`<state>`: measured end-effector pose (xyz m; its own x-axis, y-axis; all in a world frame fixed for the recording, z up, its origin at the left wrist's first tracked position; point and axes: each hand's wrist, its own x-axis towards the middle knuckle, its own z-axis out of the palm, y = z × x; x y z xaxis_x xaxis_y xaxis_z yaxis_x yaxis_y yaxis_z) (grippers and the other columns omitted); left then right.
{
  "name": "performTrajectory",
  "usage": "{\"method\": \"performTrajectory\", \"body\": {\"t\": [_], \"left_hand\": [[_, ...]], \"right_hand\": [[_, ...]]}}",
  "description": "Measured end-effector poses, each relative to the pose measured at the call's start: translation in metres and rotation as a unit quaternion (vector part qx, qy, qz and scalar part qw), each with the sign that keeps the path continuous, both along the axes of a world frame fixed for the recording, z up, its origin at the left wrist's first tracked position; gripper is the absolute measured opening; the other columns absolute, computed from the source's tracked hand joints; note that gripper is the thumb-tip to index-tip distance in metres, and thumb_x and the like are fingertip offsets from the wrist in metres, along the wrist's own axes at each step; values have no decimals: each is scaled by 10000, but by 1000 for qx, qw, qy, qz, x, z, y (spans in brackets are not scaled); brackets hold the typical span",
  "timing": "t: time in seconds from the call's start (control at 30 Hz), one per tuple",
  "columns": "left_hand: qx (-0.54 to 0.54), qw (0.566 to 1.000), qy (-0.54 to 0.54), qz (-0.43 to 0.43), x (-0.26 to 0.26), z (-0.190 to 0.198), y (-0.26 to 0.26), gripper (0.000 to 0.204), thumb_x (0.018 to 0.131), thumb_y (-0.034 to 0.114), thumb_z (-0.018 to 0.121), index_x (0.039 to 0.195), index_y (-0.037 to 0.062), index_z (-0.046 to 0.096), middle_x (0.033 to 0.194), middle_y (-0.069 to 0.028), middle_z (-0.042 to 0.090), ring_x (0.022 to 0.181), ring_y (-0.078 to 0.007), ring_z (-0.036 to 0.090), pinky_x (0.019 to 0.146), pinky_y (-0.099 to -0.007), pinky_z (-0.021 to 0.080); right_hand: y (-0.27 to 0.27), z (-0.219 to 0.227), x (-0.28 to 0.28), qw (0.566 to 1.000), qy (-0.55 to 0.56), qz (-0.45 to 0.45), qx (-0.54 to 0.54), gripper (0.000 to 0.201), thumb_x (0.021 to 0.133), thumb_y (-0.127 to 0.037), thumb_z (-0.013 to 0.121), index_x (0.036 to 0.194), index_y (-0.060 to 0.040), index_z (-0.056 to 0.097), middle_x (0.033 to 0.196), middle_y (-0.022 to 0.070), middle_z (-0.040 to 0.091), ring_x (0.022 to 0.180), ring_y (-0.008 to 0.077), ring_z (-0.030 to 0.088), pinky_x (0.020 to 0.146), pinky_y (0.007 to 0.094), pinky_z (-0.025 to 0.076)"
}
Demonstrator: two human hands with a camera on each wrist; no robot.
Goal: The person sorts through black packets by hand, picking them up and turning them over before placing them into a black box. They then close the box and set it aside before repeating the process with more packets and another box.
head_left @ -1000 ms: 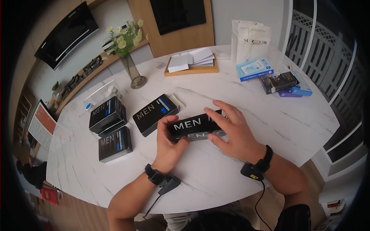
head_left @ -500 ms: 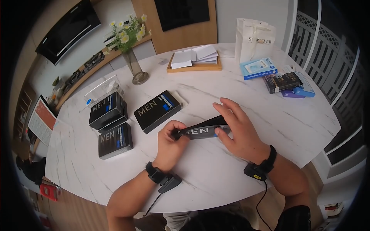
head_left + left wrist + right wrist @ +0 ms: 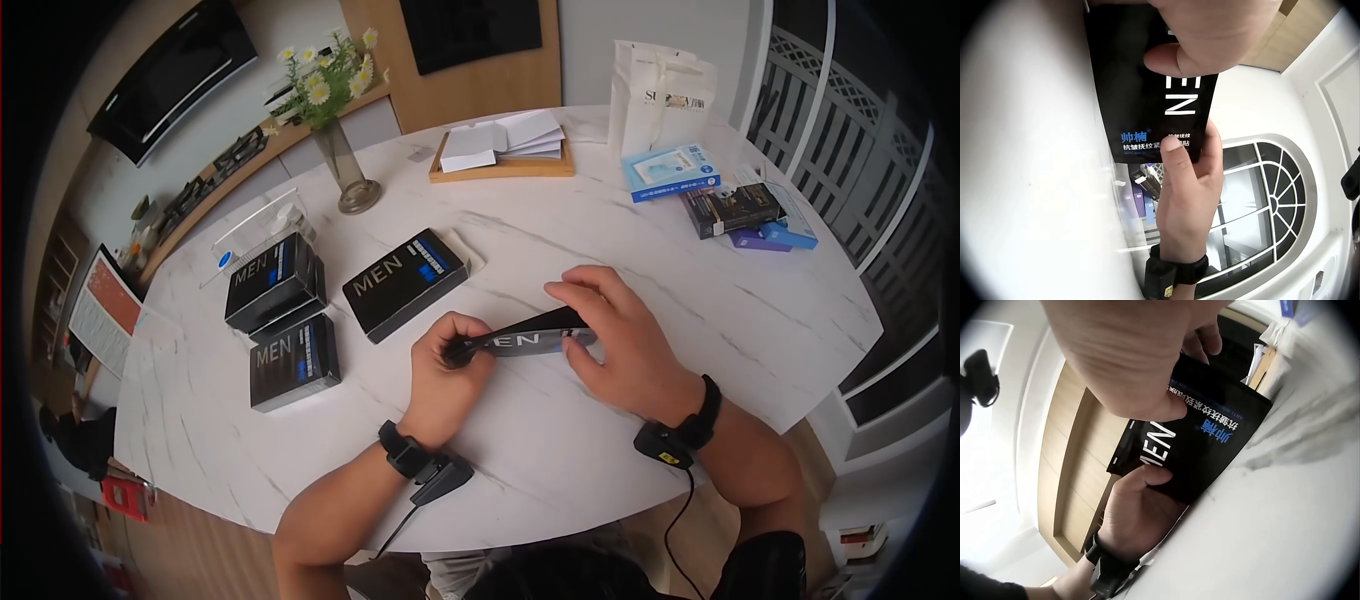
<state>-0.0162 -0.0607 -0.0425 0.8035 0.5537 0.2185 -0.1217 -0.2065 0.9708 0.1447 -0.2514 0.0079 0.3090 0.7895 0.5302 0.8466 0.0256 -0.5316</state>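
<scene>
Fingers of both hands are pinching a flat black packet [image 3: 527,336] lettered MEN in white, with blue print at one end, at mid-frame: the left hand [image 3: 447,380] is gripping its left end, the right hand [image 3: 625,345] its right. It is hovering edge-on just above the white marble surface [image 3: 560,450]. Farther left, three matching black boxes [image 3: 403,281] are lying.

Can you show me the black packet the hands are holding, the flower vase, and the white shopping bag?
black packet [image 3: 520,341], head view, on its MEN lettering.
flower vase [image 3: 347,176], head view, on the glass stem.
white shopping bag [image 3: 665,108], head view, on its front face.
</scene>
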Motion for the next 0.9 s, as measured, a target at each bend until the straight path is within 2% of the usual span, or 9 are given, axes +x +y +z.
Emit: {"method": "performTrajectory", "body": {"t": [0.27, 0.37, 0.47, 0.6, 0.63, 0.7, 0.77, 0.83, 0.9], "left_hand": [[11, 999, 11, -34, 3, 5, -5, 199, 948, -47, 708, 1121, 16, 633, 1035, 7, 686, 967, -55, 604, 892, -226, 495], [44, 997, 7, -63, 2, 5, -5, 228, 943, -37, 735, 1143, 19, 641, 1015, 6, 691, 967, -64, 617, 902, -234, 502], [136, 987, 8, -83, -1, 24, -3, 289, 938, -39, 744, 1201, 20, 639, 1072, -19, 692, 1031, -97, 632, 954, -262, 496], [160, 982, -98, 18, 1, 53, 0, 465, 914, -25, 771, 1335, 31, 583, 1293, -63, 636, 1210, -157, 598, 1067, -321, 458], [76, 991, -104, 25, 1, 61, 1, 600, 899, 6, 791, 1424, 48, 505, 1432, -69, 550, 1344, -181, 521, 1143, -354, 411], [-61, 993, -102, -21, 3, 46, 5, 644, 897, -13, 760, 1461, 41, 453, 1408, -82, 566, 1318, -192, 546, 1160, -401, 396], [-145, 978, -89, -118, 3, 43, -14, 557, 949, -25, 686, 1452, 15, 451, 1354, -67, 590, 1272, -167, 559, 1136, -372, 421], [-107, 988, -74, -88, 7, 37, -21, 530, 954, -38, 669, 1436, 7, 454, 1330, -71, 600, 1242, -154, 565, 1104, -350, 445], [-68, 994, -69, -56, 8, 37, -25, 474, 948, -56, 658, 1384, -4, 481, 1276, -81, 622, 1181, -138, 582, 1033, -308, 483]], "right_hand": [[3, 4, 3, 958, -277, -80, 5, 535, 831, -63, 735, 1359, -58, 647, 1354, 169, 584, 1295, 362, 547, 1079, 512, 456], [0, 25, -9, 959, -275, -69, 27, 508, 820, -96, 762, 1316, -56, 665, 1257, 143, 645, 1217, 325, 605, 1065, 472, 470], [-5, 19, -9, 960, -254, -48, -104, 447, 830, -122, 781, 1255, -45, 665, 1125, 116, 699, 1058, 321, 680, 980, 450, 526], [-5, 16, -10, 993, 102, -21, -51, 340, 940, -158, 766, 1207, -7, 620, 1024, 105, 727, 895, 246, 716, 851, 394, 567], [-2, 9, -10, 980, 196, -18, -1, 325, 972, -171, 753, 1209, -2, 607, 1024, 104, 728, 888, 228, 713, 835, 384, 569], [7, 0, -12, 925, 369, 40, 83, 326, 1046, -210, 705, 1250, 3, 566, 1087, 75, 719, 968, 144, 669, 871, 329, 551], [18, -20, -15, 924, 369, 49, 87, 340, 1050, -202, 696, 1276, 2, 547, 1172, 84, 691, 1060, 145, 645, 928, 333, 536], [24, -27, -22, 915, 384, 90, 83, 392, 1046, -150, 672, 1359, 1, 491, 1301, 109, 626, 1215, 147, 580, 1028, 341, 492], [25, -36, -18, 922, 368, 95, 72, 432, 1041, -114, 648, 1412, -1, 458, 1309, 108, 613, 1227, 155, 571, 1049, 344, 480]]}}
